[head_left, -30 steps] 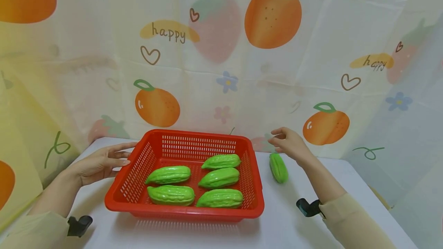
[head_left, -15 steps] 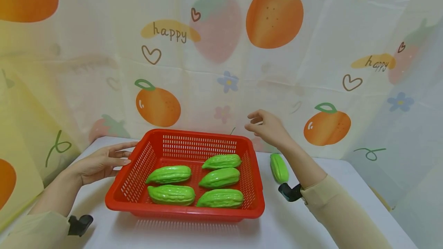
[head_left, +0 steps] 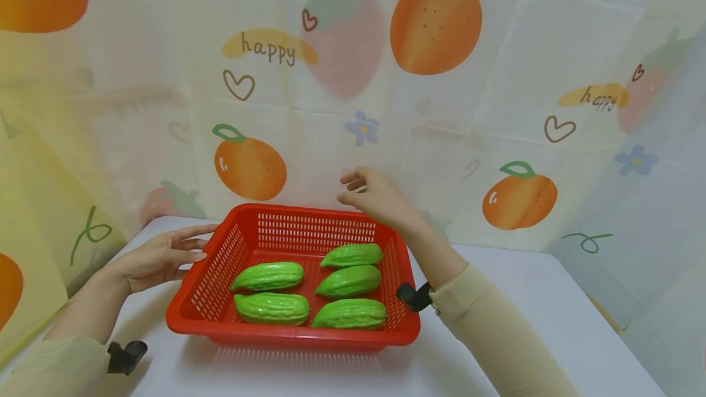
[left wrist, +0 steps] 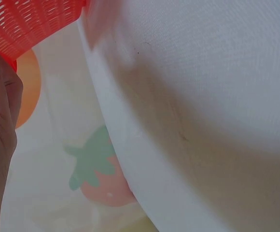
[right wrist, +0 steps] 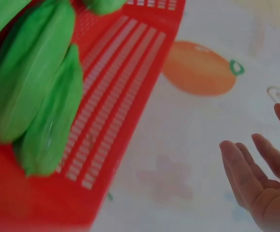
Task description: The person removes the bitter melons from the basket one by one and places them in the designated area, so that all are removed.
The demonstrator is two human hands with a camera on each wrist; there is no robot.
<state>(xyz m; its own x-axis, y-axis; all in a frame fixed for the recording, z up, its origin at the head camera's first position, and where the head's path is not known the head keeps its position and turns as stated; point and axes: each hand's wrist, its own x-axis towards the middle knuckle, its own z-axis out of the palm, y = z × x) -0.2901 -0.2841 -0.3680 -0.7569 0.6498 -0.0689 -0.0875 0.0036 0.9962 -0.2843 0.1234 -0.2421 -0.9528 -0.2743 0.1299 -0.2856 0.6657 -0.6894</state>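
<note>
A red plastic basket stands on the white table, with several bright green bitter melons lying inside it. At its left side my left hand touches the rim with extended fingers; the left wrist view shows only part of that hand by the basket wall. My right hand hovers above the far right part of the rim, fingers loosely bent and holding nothing. In the right wrist view, the same hand is apart from the basket's wall and the melons.
A white table surface extends right of the basket. Behind it hangs a pale cloth printed with fruit, close to the table's back edge. Black wrist cameras sit at both cuffs.
My right hand has moved left from above the loose bitter melon to over the basket's far rim. The right forearm now covers that melon. My left hand stays at the basket.
</note>
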